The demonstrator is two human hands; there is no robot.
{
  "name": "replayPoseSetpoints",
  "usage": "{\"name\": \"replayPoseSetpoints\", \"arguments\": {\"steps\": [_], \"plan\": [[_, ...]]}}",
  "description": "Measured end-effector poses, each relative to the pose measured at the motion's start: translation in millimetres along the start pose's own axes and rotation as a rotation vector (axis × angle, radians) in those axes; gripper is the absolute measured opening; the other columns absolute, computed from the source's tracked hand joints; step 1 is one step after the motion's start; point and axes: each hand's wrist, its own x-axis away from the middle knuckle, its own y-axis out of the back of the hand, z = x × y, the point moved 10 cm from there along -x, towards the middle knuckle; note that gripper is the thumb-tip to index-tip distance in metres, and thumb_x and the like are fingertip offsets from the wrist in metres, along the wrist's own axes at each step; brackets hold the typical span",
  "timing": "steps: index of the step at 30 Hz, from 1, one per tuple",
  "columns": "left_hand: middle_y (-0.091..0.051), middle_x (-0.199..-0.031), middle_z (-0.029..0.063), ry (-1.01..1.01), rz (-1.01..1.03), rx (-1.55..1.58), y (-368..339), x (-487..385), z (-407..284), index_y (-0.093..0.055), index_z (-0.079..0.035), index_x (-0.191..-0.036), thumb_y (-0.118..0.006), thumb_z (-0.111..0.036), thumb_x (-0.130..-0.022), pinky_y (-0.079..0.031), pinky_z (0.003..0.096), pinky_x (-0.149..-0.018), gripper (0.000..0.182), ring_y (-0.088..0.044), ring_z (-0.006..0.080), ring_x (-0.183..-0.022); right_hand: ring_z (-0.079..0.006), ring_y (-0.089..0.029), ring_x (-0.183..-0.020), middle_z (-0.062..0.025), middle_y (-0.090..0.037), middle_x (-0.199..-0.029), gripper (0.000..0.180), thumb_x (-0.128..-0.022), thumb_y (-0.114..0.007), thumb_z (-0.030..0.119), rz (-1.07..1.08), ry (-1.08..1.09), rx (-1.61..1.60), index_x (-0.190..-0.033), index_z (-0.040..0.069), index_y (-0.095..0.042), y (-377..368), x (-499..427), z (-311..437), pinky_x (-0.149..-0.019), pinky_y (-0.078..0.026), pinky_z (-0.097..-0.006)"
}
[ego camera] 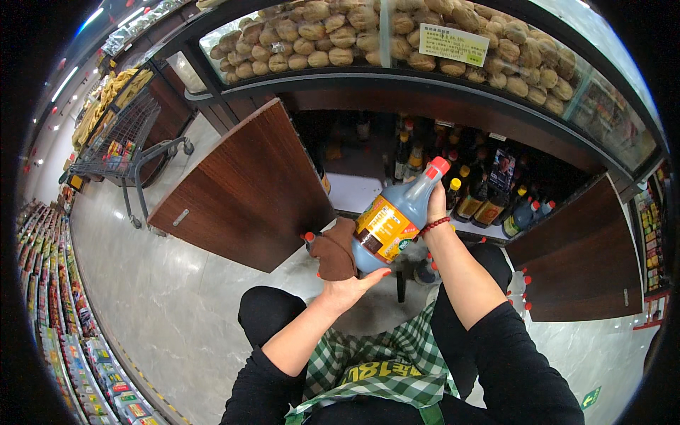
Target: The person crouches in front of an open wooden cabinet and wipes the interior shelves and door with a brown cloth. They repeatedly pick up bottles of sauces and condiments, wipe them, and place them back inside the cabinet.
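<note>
A large plastic bottle with a red cap and a yellow-orange label is tilted before me, cap up and to the right. My right hand, wearing a red bead bracelet, grips it around the shoulder; some fingers are hidden behind it. A brown cloth lies over the fingers of my left hand, against the bottle's lower side. The left thumb sticks out below the bottle's base. Behind is an open low cabinet; on its white shelf several dark sauce bottles stand at the right.
Dark wooden doors stand swung out at left and right. More red-capped bottles are on the floor between my knees and by the right door. Above, a glass-fronted bin holds walnuts. A shopping cart stands at the left.
</note>
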Motion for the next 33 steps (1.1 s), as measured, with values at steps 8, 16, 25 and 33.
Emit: {"name": "replayPoseSetpoints", "arguments": {"steps": [8, 16, 25, 33], "plan": [[-0.038, -0.107, 0.0142, 0.015, 0.010, 0.041, -2.3, 2.2, 2.7, -0.035, 0.001, -0.119, -0.081, -0.031, -0.055, -0.034, 0.0385, -0.084, 0.086, -0.040, 0.0285, -0.100, -0.0233, -0.059, -0.062, -0.0104, -0.060, -0.068, 0.041, -0.082, -0.046, 0.045, 0.107, 0.020, -0.068, -0.073, 0.007, -0.056, -10.2, -5.6, -1.5, -0.060, -0.050, -0.0347], [-0.038, -0.112, 0.0161, -0.061, -0.019, -0.025, 1.6, 3.6, 1.8, -0.032, 0.002, -0.125, -0.079, -0.040, -0.058, -0.034, 0.0390, -0.090, 0.092, -0.041, 0.0269, -0.105, -0.0203, -0.044, -0.058, -0.0052, -0.046, -0.055, 0.039, -0.085, -0.046, 0.040, 0.254, -0.029, -0.284, -0.057, 0.012, -0.047, -55.8, 19.4, 13.7, -0.056, -0.041, -0.0343], [-0.037, -0.116, 0.0163, 0.053, -0.059, 0.151, -4.3, 7.6, 15.9, -0.029, 0.001, -0.127, -0.079, -0.042, -0.058, -0.034, 0.0394, -0.092, 0.096, -0.040, 0.0273, -0.108, -0.0162, -0.028, -0.050, -0.0023, -0.031, -0.047, 0.049, -0.090, -0.043, 0.036, 0.423, 0.002, -0.307, -0.046, 0.014, -0.036, -79.2, 23.3, 28.0, -0.052, -0.029, -0.0311], [-0.035, -0.117, 0.0156, 0.101, -0.068, 0.147, -9.2, 12.4, 18.3, -0.028, 0.001, -0.127, -0.080, -0.038, -0.059, -0.033, 0.0393, -0.093, 0.093, -0.039, 0.0265, -0.109, -0.0193, -0.040, -0.052, -0.0067, -0.043, -0.051, 0.049, -0.089, -0.045, 0.038, 0.299, 0.022, -0.170, -0.050, 0.010, -0.042, -54.1, 8.3, 13.2, -0.048, -0.034, -0.0317]]}}
